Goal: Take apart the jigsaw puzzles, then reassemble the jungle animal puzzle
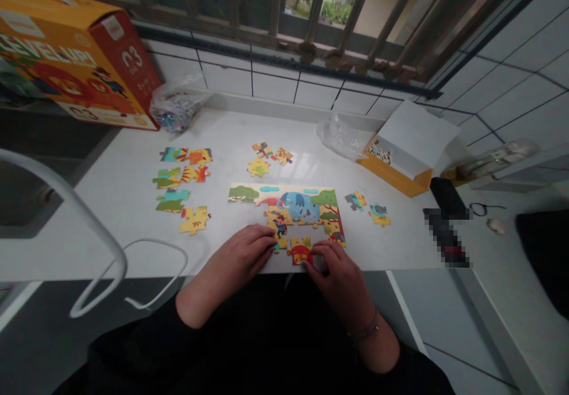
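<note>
A partly joined jigsaw puzzle (300, 205) with a blue elephant lies in front of me, with a gap in its lower middle. My right hand (340, 270) pinches a red and yellow puzzle piece (300, 253) between thumb and fingers, just below that gap. At the puzzle's lower left corner, my left hand (242, 253) has its fingers closed on the edge of a puzzle piece (279, 244), whose left side is hidden by the fingertips.
Several loose pieces (194, 220) lie on the left, more pieces (258, 167) behind the puzzle and two pieces (379, 214) to its right. Around them stand a large orange box (75, 57), plastic bags (178, 108), an open box (400, 173) and a white curved tube (100, 223).
</note>
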Tool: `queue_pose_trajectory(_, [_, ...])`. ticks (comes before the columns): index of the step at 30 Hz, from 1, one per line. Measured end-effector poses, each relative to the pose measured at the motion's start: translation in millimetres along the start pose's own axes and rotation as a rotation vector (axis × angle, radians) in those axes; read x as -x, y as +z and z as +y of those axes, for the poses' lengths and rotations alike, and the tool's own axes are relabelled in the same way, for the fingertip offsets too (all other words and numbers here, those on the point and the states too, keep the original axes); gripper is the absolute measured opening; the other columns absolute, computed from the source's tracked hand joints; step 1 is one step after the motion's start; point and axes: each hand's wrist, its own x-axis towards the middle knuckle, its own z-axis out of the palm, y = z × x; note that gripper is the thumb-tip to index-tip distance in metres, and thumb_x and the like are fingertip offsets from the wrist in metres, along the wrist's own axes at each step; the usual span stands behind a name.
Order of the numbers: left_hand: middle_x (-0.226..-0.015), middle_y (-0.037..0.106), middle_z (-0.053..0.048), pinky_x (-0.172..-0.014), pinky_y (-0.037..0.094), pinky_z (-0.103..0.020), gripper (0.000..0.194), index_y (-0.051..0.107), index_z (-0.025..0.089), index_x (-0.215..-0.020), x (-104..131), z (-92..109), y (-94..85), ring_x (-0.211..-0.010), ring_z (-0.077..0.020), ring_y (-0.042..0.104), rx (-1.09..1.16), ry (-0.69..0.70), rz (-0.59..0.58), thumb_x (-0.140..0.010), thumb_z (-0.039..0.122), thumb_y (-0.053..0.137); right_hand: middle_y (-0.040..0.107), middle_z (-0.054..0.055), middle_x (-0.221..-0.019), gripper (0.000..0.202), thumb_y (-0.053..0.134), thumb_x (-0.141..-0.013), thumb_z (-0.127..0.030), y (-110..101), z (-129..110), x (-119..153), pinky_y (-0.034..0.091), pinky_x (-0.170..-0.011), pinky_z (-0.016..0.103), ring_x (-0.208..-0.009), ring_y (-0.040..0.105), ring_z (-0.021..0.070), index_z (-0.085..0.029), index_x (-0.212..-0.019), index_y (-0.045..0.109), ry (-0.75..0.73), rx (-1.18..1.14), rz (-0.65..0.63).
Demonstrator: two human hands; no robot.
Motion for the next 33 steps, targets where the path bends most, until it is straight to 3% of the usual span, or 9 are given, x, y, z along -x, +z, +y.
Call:
queue_pose_trajectory(7, [-0.129, 0.076, -0.013, -0.102, 0.067, -0.045, 0.019, 0.072, 0.020, -0.123, 0, 0, 0.9, -0.117, -0.0262, 0.073, -0.002, 0.010, 0.032, -0.108, 0.017, 0.061, 0.074, 0.009, -0.115, 0.013, 0.070, -0.103, -0.027, -14, 14, -12, 0.066, -0.089, 0.039, -0.102, 0.075, 0.0245, -0.023, -0.115, 0.066, 0.023, 0.083, 0.091])
queue_pose_trajectory(18, [-0.130, 0.076, -0.013, -0.103, 0.067, -0.045, 0.021, 0.072, 0.020, -0.125, -1, 1, -0.6, -0.119, -0.0264, 0.073, 0.009, -0.001, 0.024, -0.107, 0.017, 0.062, 0.075, 0.009, -0.108, 0.018, 0.071, -0.104, -0.034, -20, 37, -18, 0.067, -0.086, 0.040, -0.099, 0.076, 0.0256, -0.022, -0.117, 0.067, 0.033, 0.112, 0.026])
queue_pose_trajectory(27, [-0.129, 0.077, -0.012, -0.101, 0.067, -0.044, 0.023, 0.074, 0.022, -0.125, -2, 1, -1.6, -0.118, -0.0260, 0.074, 0.023, 0.011, 0.036, -0.105, 0.015, 0.063, 0.077, 0.014, -0.126, 0.027, 0.067, -0.107, -0.036, -19, 32, -14, 0.069, -0.099, 0.045, -0.113, 0.078, 0.0285, -0.021, -0.128, 0.075, -0.028, 0.156, 0.049])
queue_pose_trajectory(33, [-0.128, 0.077, -0.012, -0.102, 0.067, -0.045, 0.023, 0.074, 0.022, -0.125, -2, 1, -1.1, -0.117, -0.0256, 0.074, 0.018, -0.004, 0.039, -0.107, 0.016, 0.061, 0.069, 0.019, -0.152, 0.045, 0.061, -0.110, -0.031, -5, 14, -7, 0.065, -0.111, 0.048, -0.136, 0.072, 0.0322, -0.015, -0.152, 0.063, -0.038, 0.235, 0.037])
